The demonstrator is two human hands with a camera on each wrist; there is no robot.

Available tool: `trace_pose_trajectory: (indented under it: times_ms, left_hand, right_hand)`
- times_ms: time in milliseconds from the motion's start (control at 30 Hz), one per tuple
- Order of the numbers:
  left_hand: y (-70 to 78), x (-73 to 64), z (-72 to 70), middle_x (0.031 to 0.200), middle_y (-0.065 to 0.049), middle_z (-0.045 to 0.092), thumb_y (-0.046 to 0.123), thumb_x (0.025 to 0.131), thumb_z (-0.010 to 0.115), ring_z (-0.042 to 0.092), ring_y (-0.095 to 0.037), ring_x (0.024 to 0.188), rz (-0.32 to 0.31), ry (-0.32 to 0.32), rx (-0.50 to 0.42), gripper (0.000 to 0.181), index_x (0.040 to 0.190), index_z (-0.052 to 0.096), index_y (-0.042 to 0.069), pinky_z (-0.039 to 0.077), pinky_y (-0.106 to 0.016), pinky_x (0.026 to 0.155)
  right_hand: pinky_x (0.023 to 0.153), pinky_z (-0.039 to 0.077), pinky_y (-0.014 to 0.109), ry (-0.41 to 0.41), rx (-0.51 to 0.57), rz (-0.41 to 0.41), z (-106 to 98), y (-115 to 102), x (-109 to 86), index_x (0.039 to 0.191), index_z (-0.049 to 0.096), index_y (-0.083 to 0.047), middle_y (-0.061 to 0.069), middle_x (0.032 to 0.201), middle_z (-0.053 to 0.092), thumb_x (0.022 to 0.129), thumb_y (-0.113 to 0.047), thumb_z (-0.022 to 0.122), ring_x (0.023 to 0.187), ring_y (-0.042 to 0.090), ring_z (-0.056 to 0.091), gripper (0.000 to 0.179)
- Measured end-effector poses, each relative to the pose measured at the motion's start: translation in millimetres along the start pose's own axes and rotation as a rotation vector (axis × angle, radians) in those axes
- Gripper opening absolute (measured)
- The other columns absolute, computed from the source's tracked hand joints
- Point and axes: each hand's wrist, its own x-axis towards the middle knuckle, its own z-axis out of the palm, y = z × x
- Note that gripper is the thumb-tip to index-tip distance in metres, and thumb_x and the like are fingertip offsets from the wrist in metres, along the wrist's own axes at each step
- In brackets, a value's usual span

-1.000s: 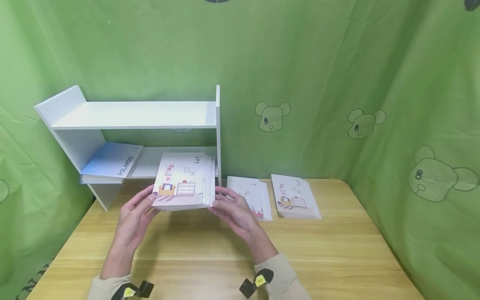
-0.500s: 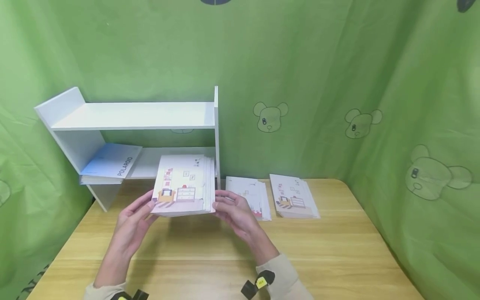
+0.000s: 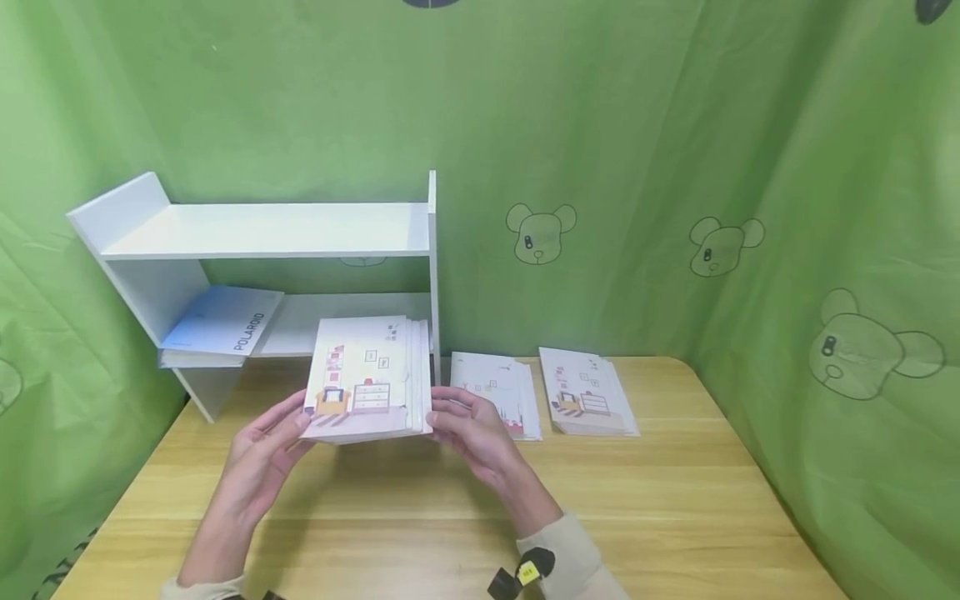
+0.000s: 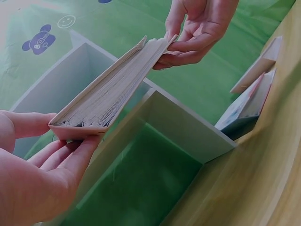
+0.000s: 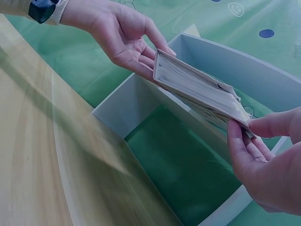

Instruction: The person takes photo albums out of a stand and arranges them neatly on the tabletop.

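Both hands hold a thick photo album (image 3: 360,367) in front of the white shelf, raised over the table. Its white cover, printed with an armchair and a drawer chest, faces up. My left hand (image 3: 258,467) grips the left corner nearest me, thumb on top and fingers beneath. My right hand (image 3: 480,437) pinches the opposite side near its corner. Many page edges (image 4: 101,94) fan out between the covers in the left wrist view. From the right wrist view, the album (image 5: 200,89) appears tilted, with fingers of the right hand (image 5: 268,165) under its edge.
The white two-tier shelf (image 3: 262,229) stands at the back left. A blue-and-white POLAROID album (image 3: 223,321) lies at the left of its lower tier. Two more illustrated albums, one (image 3: 491,387) beside the shelf and another (image 3: 585,392) farther right, lie on the wooden table (image 3: 600,492).
The held album has come slightly down and toward me, away from the shelf, with both hands still on it. The other albums have stayed put.
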Motion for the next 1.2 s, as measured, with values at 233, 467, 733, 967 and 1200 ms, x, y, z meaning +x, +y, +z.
trace_pose_trajectory:
  times_ms: [233,467,733,967,1200]
  left_hand:
    - [-2.2,-3.0,-1.6,0.121,-0.011,0.063,-0.007,0.093,0.050,0.063,-0.023,0.105,-0.006,-0.023,-0.011,0.040,0.131,0.053,0.002,0.048,-0.038,0.097]
    - [-4.8,-6.8,-2.3,0.123,-0.009,0.061,-0.009,0.091,0.050,0.060,-0.024,0.110,-0.014,-0.003,0.007,0.043,0.133,0.049,0.001,0.047,-0.038,0.098]
    - [-4.9,-12.2,-5.2,0.123,-0.011,0.059,-0.010,0.089,0.052,0.060,-0.025,0.110,-0.018,-0.004,0.051,0.043,0.131,0.049,0.002,0.047,-0.039,0.097]
    - [-4.5,-14.7,-6.6,0.126,-0.011,0.057,-0.010,0.089,0.051,0.058,-0.026,0.112,-0.049,-0.023,0.054,0.049,0.136,0.043,0.001,0.046,-0.040,0.099]
    - [-3.5,-16.1,-8.9,0.127,-0.009,0.057,-0.007,0.092,0.051,0.060,-0.023,0.108,-0.073,-0.036,0.085,0.046,0.136,0.044,0.002,0.049,-0.039,0.096]
  right_hand:
    - [0.090,0.054,0.037,0.005,-0.013,0.011,-2,2,-3.8,0.125,0.051,0.003,0.020,0.117,0.061,0.079,0.006,0.067,0.101,0.031,0.063,0.049]
    - [0.090,0.054,0.038,-0.026,-0.021,0.006,-5,5,-6.4,0.128,0.049,0.002,0.022,0.118,0.060,0.079,0.007,0.065,0.101,0.031,0.063,0.051]
    - [0.083,0.057,0.036,-0.049,-0.041,0.025,-4,6,-8.3,0.130,0.049,-0.003,0.020,0.115,0.062,0.080,0.005,0.066,0.097,0.030,0.064,0.053]
    - [0.081,0.057,0.037,-0.027,-0.079,0.040,-4,7,-7.7,0.127,0.049,-0.002,0.018,0.110,0.064,0.083,-0.002,0.067,0.095,0.031,0.064,0.048]
    - [0.082,0.057,0.041,-0.040,-0.111,0.037,-4,8,-11.4,0.128,0.049,-0.003,0.019,0.112,0.063,0.084,-0.001,0.066,0.096,0.031,0.065,0.047]
